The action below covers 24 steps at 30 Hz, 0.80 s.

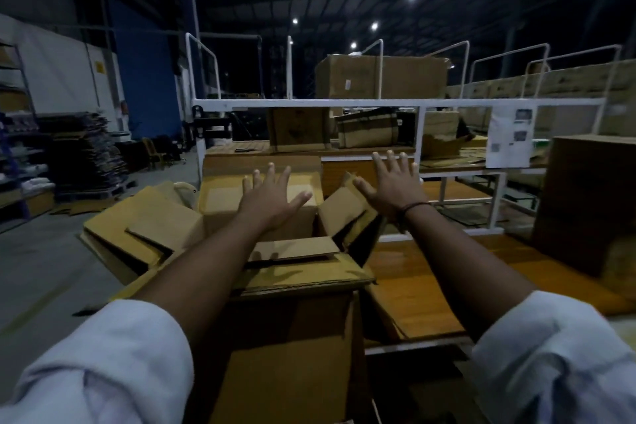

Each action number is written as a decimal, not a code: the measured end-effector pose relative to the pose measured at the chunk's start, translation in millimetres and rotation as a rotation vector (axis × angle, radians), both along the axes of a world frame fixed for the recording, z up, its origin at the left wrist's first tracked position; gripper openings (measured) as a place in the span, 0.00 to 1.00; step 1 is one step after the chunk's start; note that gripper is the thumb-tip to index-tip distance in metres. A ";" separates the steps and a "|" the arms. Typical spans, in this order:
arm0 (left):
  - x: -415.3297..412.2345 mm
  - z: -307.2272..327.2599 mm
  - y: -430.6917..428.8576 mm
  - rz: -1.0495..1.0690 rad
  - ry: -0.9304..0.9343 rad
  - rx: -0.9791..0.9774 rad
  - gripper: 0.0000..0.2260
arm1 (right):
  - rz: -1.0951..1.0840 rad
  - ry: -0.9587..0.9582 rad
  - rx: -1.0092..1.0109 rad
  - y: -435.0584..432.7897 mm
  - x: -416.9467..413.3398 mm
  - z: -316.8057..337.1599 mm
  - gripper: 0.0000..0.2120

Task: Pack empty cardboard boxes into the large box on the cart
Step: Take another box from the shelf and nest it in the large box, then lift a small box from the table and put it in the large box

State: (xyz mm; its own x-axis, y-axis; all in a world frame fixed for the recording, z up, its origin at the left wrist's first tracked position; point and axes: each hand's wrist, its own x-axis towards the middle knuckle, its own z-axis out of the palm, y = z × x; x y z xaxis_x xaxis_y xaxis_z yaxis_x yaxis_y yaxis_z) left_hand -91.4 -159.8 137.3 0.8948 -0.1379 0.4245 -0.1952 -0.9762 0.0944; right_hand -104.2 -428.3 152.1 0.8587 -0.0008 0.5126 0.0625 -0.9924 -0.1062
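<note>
Left grip (272, 198) and right grip (394, 184) were spread wide, nothing held. Both were presumably extended to seize the open box (220, 193)

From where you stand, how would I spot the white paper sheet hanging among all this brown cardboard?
Find the white-painted metal tube rack that runs across the middle of the view. Follow its top rail to the right end: the white paper sheet hangs there. It alone is flat, white and printed with small pictures, just left of a tall brown cardboard box.
</note>
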 end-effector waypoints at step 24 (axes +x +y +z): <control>128.7 -42.1 -461.5 -0.636 0.075 0.249 0.40 | -0.693 0.099 0.053 -385.9 -20.5 -71.4 0.41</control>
State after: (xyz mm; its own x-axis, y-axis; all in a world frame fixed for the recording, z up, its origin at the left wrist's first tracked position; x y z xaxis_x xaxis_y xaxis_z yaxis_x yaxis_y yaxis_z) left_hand 37.4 -621.4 95.3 0.6331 -0.7318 0.2522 -0.7395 -0.6681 -0.0823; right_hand -124.8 -814.2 80.7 0.6935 -0.5880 0.4163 -0.5953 -0.7931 -0.1284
